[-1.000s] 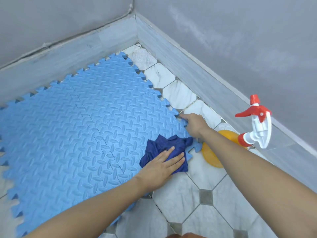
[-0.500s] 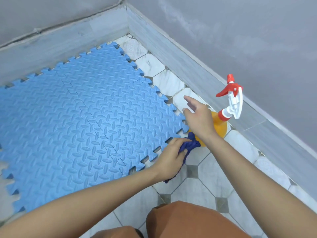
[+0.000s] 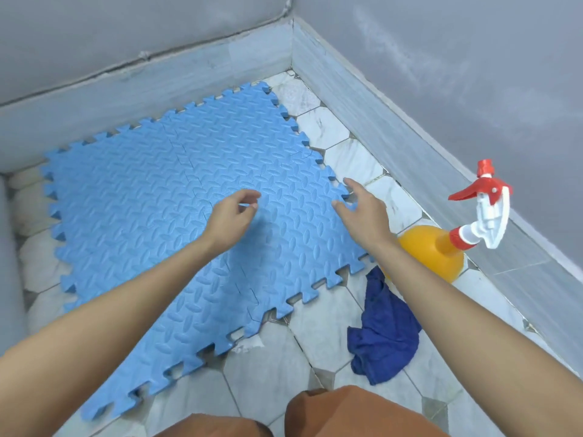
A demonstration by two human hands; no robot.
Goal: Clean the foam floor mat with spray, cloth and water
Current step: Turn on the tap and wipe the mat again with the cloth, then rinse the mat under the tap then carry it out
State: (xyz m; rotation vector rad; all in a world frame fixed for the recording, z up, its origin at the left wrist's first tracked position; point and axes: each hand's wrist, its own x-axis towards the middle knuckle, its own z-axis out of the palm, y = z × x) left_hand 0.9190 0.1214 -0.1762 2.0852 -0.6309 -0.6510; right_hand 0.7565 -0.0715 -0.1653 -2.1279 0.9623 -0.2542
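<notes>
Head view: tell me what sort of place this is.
Probably a tiled corner of a room at home. Marble-look floor tiles meet grey walls at a skirting; a blue foam mat lies there beside a spray bottle.

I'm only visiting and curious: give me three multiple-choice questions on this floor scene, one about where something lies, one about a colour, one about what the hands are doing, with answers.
1. Where does the crumpled dark blue cloth lie?
A. on the light blue foam mat
B. on the marble floor tiles beside the mat
C. in a hand

2. What colour is the trigger head of the orange plastic spray bottle?
A. red and white
B. green
C. black

3. What are the hands holding?
A. the cloth
B. the bottle
C. nothing

Answers: 1 B, the cloth lies on tile, off the mat's toothed edge. 2 A, red nozzle and lever on a white body. 3 C, the left hand and the right hand are both empty above the mat.
</notes>
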